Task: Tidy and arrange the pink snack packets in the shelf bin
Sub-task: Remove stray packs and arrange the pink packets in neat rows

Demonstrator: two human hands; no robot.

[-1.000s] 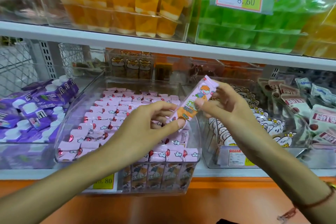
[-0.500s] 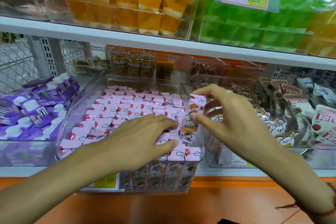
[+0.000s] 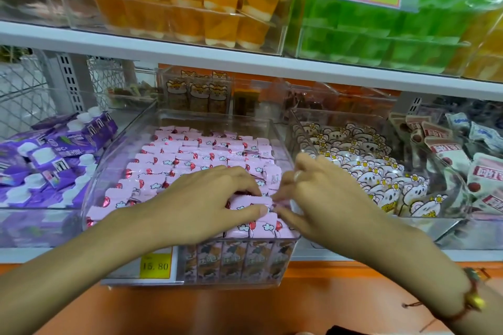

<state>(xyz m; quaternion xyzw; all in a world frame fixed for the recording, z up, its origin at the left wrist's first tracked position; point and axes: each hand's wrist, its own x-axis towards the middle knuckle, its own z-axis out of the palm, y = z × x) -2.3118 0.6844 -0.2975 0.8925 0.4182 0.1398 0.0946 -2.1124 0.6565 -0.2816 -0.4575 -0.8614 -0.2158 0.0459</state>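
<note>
So nearest the camera you've got the front wall of the clear bin, and through it a row of pink packets standing on end, long axis up and down, printed faces out. Right above that front row both hands are down on the packet tops near the bin's right front corner. The left hand lies palm down over the packets, and its thumb and fingertips look curled around one packet that sits a bit proud of the row. The right hand comes in from the right side, fingertips meeting the same packet's right end, so the two hands are nearly touching with that packet between them. I can't tell exactly how firm either pinch is, the fingers overlap too much. My read: that packet's long axis needs to go vertical like its neighbours, and the slot is straight down below the fingertips, so it's a push-down job, left hand nearer and guiding. Further back the rest of the packets lie in tidy rows toward the rear wall. Left is a bin of purple pouches, right a bin of flower-bear packets.
</note>
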